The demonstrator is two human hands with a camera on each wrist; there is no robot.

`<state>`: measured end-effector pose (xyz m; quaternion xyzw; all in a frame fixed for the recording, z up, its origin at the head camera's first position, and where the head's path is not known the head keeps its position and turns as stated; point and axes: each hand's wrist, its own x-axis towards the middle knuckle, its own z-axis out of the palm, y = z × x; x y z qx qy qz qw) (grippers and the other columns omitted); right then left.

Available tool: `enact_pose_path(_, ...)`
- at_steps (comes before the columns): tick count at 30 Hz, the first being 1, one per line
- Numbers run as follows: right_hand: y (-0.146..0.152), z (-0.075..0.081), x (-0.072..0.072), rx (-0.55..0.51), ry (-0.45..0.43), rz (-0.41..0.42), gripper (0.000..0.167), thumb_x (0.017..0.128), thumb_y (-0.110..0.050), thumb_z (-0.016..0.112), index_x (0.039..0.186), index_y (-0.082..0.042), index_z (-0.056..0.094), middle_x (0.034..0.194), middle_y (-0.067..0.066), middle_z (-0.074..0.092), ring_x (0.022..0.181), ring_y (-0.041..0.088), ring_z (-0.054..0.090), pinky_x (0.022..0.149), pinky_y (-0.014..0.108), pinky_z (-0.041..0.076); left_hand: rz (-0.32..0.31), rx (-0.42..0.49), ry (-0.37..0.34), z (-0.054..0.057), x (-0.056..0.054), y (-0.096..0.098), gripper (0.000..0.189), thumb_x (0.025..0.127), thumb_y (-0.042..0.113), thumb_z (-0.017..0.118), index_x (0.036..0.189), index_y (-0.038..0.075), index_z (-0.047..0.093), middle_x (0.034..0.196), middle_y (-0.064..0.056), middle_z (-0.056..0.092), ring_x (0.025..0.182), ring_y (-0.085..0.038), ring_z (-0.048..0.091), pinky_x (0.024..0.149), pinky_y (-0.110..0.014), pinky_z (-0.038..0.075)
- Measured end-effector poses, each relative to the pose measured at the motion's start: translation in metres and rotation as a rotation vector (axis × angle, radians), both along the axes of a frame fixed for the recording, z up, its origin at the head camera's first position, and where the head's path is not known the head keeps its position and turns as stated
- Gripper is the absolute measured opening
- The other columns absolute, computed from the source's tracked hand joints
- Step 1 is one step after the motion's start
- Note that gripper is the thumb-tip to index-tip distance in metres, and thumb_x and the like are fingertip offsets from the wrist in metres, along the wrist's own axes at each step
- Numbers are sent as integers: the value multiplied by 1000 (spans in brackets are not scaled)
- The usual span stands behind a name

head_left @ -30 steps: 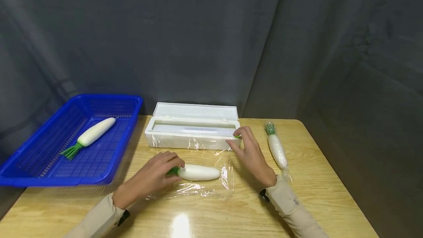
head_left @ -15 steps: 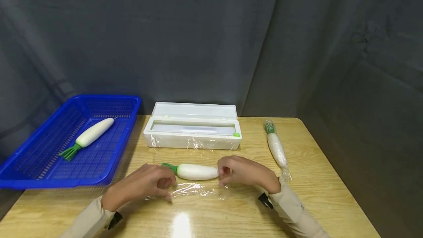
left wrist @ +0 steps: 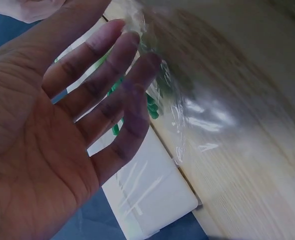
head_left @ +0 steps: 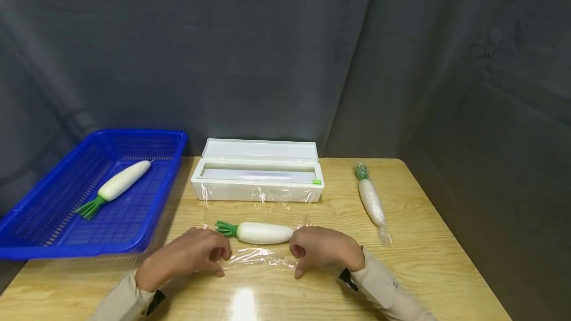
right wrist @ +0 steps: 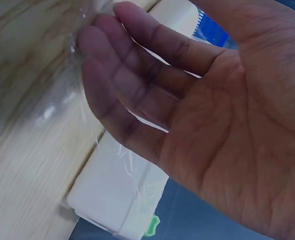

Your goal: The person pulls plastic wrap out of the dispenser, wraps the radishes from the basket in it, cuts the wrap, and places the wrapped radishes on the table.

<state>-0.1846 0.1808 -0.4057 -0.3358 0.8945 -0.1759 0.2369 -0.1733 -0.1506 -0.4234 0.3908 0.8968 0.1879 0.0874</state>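
A white radish (head_left: 264,233) with green leaves lies crosswise on a sheet of clear cling film (head_left: 252,256), which runs back to a white film dispenser (head_left: 256,192). My left hand (head_left: 187,256) is at the film's near left corner, below the leaves, fingers bent with the thumb apart. My right hand (head_left: 323,249) mirrors it at the near right, overlapping the radish's tip in the head view. Both wrist views show film lying across relaxed fingertips (left wrist: 150,65), and no thumb closes on it there. The right fingers (right wrist: 100,85) are gently curved.
At the left stands a blue plastic basket (head_left: 165,202) holding another radish (head_left: 125,181). A radish wrapped in film (head_left: 372,199) lies on the wooden table (head_left: 428,261) to the right. The dispenser's lid (head_left: 260,149) stands raised; a green slider (head_left: 316,182) sits at its right end.
My right hand has come from the dispenser's green slider down to the film's near right corner. My left hand has let go of the radish's leaf end and moved nearer, to the film's edge.
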Motion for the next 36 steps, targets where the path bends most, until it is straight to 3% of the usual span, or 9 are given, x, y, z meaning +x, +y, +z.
enact_pose_path(7,-5,-2,4,53,30,9,43,73,-22,95,69,-20,51,69,-12,45,64,3,39,59,20,36,-5,-18,16,-2,-1,0,26,77,19,89,79,27,65,72,21,51,66,7,42,60,-18,38)
enact_pose_path(11,-4,-2,4,68,68,56,38,77,-8,88,68,-18,52,72,-12,46,65,2,39,60,19,37,-10,-18,22,-1,0,0,31,77,7,83,72,30,62,70,23,49,64,8,41,58,-18,37)
enact_pose_path(16,1,1,2,13,100,111,36,81,7,70,64,-18,50,68,-12,41,65,1,36,60,17,34,0,2,7,4,1,-1,31,78,3,76,71,29,60,70,23,48,63,7,40,57,-18,37)
enact_pose_path(20,6,5,-2,-30,84,113,35,84,8,67,65,-18,52,67,-14,41,63,0,36,59,16,33,13,30,-8,10,-1,-1,29,84,5,76,73,27,61,70,22,48,63,6,41,56,-18,38)
enact_pose_path(24,13,11,-8,-70,114,131,31,80,12,63,67,-16,56,68,-13,43,64,-1,38,60,16,35,28,54,-18,18,-3,0,27,90,7,76,75,25,63,71,20,50,64,6,42,56,-19,40)
enact_pose_path(28,19,14,-14,-102,140,141,28,82,12,66,72,-14,62,70,-13,47,68,-2,40,63,16,39,47,58,10,24,-5,-1,27,92,9,78,77,25,61,71,20,51,64,5,42,57,-19,40)
enact_pose_path(36,27,13,-20,-151,74,124,19,93,2,73,79,-10,68,77,-10,60,71,-4,48,65,17,48,72,76,28,33,-9,-1,26,93,11,78,80,24,60,73,19,52,65,4,44,58,-20,41)
